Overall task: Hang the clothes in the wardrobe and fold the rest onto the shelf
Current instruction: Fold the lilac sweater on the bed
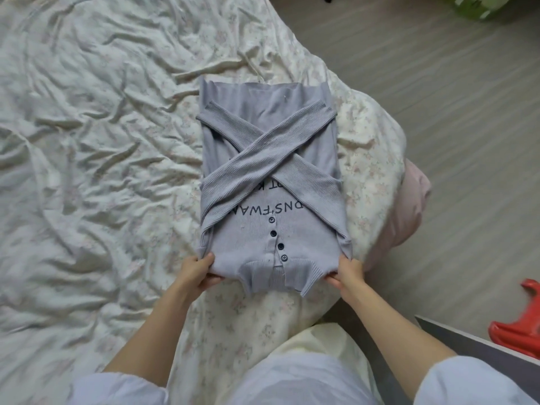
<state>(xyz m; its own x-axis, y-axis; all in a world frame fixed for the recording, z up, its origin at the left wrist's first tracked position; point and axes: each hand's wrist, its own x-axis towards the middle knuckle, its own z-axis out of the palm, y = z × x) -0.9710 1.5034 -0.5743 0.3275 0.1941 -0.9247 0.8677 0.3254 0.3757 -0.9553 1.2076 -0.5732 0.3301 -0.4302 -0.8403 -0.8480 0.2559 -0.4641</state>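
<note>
A lavender-grey knit top (263, 124) lies flat on the bed, collar end toward me. Its two ribbed sleeves are folded across the front in an X. Dark lettering and a row of dark buttons show below the crossing. My left hand (197, 273) pinches the near left shoulder corner of the top. At the near right shoulder corner my right hand (347, 273) grips the fabric the same way. No wardrobe or shelf is in view.
The bed is covered by a rumpled cream floral quilt (87, 141); its corner with a pink underside (409, 209) hangs at the right. Beyond is pale wood floor (438, 97), a red plastic object (523, 325) at lower right, and a green item (473, 7) at the top right.
</note>
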